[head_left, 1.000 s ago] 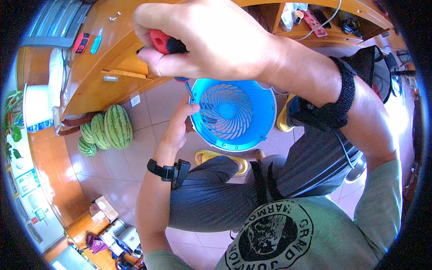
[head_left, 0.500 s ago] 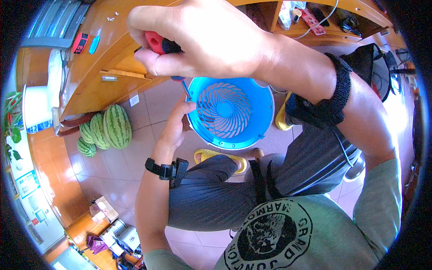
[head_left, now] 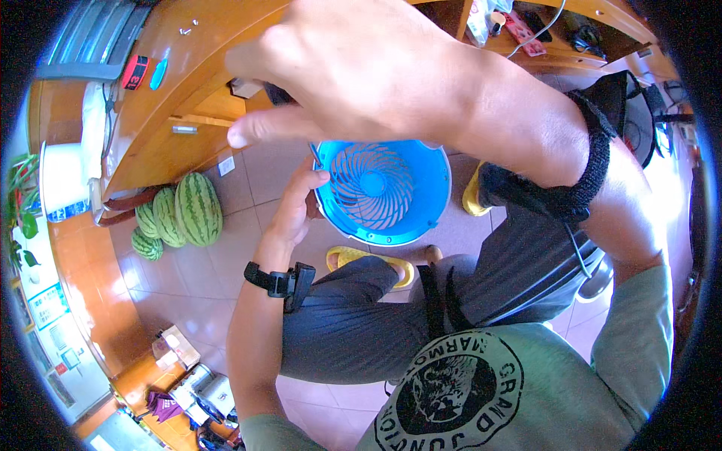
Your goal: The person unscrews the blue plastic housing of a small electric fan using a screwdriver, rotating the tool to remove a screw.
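A round blue plastic housing with a spiral grille, like a fan's, sits between my knees with its open side up. My left hand grips its left rim, thumb on the edge near the tip of a screwdriver. Above it, my right hand is around the screwdriver's handle, which shows only as a dark patch between thumb and fingers. The shaft points down to the rim beside my left thumb. My right hand and forearm cover the housing's far edge; whether a screw is under the tip, I cannot tell.
Several watermelons lie on the tiled floor to the left. A wooden desk curves along the far side, with small screws and a blue oval piece on top. Yellow slippers are on my feet.
My right hand has turned at the wrist and its thumb now stretches out; the red handle end is hidden. The housing has shifted slightly. My left hand keeps its place.
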Demonstrator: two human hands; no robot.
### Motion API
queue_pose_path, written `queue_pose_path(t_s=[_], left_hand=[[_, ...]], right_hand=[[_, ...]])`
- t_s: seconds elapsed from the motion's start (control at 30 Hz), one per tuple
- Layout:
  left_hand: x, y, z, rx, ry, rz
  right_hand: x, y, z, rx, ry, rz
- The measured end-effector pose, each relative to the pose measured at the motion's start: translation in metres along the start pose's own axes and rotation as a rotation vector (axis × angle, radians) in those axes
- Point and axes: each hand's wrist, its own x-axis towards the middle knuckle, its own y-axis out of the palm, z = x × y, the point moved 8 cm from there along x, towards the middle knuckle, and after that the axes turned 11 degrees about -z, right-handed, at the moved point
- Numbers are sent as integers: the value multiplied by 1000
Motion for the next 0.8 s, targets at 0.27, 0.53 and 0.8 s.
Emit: queue_pose_path(t_s=[0.27,0.53,0.8], left_hand=[[5,-15,11,56,-39,-55],[-2,-8,1,63,-17,-91],[-1,-8,3,51,-21,-71]], right_hand=[[-4,1,3,191,40,-26],[-5,5,-4,72,81,55],[-8,-15,-7,205,113,99]])
